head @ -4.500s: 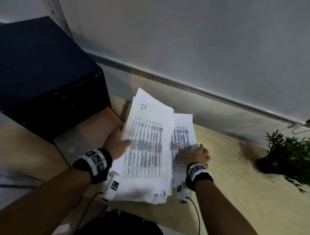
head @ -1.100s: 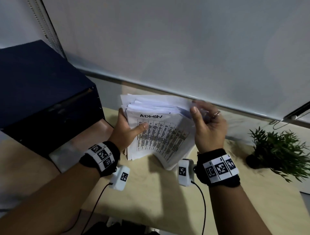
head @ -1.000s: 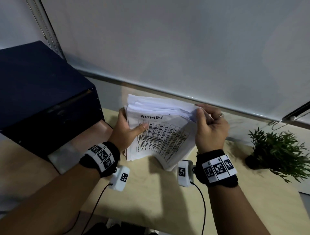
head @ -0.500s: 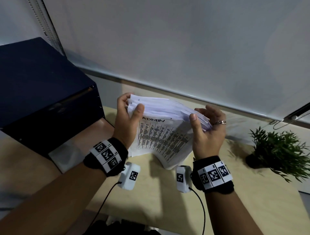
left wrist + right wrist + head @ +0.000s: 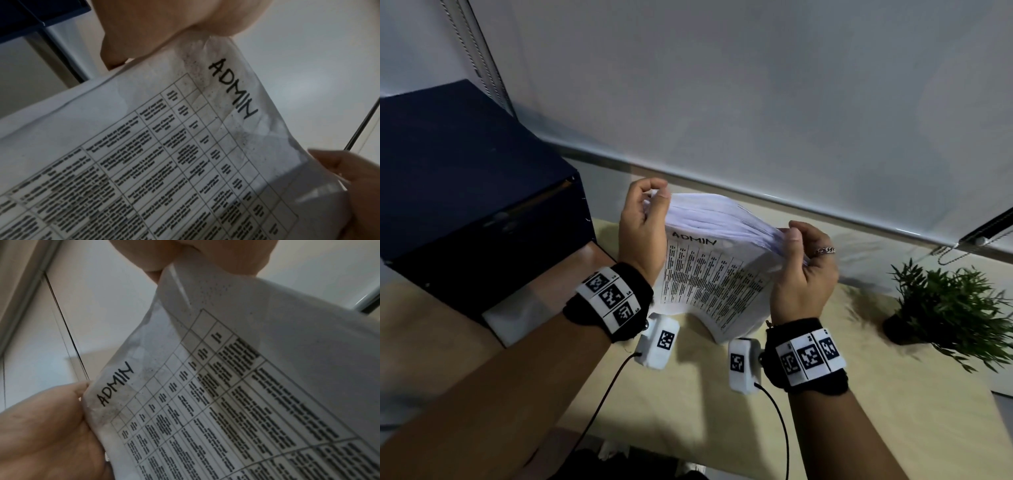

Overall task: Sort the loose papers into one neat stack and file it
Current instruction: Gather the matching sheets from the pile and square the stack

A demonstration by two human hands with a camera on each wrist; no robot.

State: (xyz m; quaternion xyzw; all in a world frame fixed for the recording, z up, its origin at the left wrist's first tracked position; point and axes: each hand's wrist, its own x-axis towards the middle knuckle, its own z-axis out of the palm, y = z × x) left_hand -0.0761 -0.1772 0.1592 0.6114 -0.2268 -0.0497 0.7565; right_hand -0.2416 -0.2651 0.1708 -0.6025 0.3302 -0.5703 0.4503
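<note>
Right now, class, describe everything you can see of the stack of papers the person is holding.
The stack of papers is white, thin and slightly creased, held upright above the wooden desk. Its top sheet bears handwritten "ADMIN" over a printed table of blurred text. The upper edges fan apart unevenly; the lower end bows and seems to touch the desk. The left hand pinches the top left corner, the right hand the top right corner.

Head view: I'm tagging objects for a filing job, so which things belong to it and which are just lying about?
In the job:
paper stack, front sheet marked ADMIN
left hand, pinching its top left corner
right hand, pinching its top right corner
dark blue file box, probably the filing place

Lying about:
potted plant
wooden desk
</note>
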